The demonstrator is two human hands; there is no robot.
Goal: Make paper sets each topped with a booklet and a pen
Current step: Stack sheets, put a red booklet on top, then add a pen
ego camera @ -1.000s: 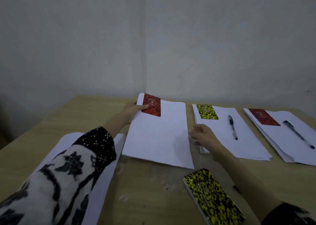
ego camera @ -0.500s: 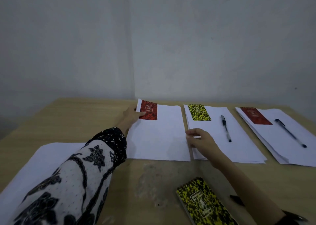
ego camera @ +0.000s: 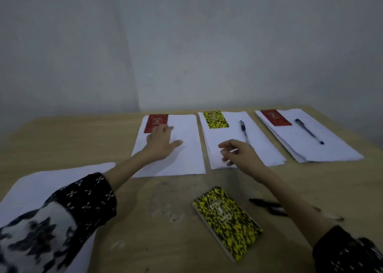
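Three paper sets lie in a row along the far side of the wooden table (ego camera: pixel 62 140). The middle set (ego camera: pixel 259 148) carries a yellow patterned booklet (ego camera: pixel 215 119) and a pen (ego camera: pixel 244 132), and the right set (ego camera: pixel 323 146) carries a red booklet (ego camera: pixel 275 117) and a dark pen (ego camera: pixel 309 131), so both look finished. The left set (ego camera: pixel 186 154) has only a red booklet (ego camera: pixel 155 122) at its far left corner; it lacks a pen. The left hand (ego camera: pixel 161 143) rests flat on this sheet, fingers spread and gripping nothing, its fingertips just at the booklet's near edge. The right hand (ego camera: pixel 240 154) hovers over the near left corner of the middle set with loosely curled fingers, holding nothing. The step in hand appears to be completing the left set. The next move likely calls for the right hand to draw back to the black pens (ego camera: pixel 269 206) lying near its forearm, pick one up and lay it on the bare right half of the left sheet. A spare yellow patterned booklet (ego camera: pixel 228 221) and more white paper (ego camera: pixel 41 187) under the left sleeve wait at the near edge, probably for another set.
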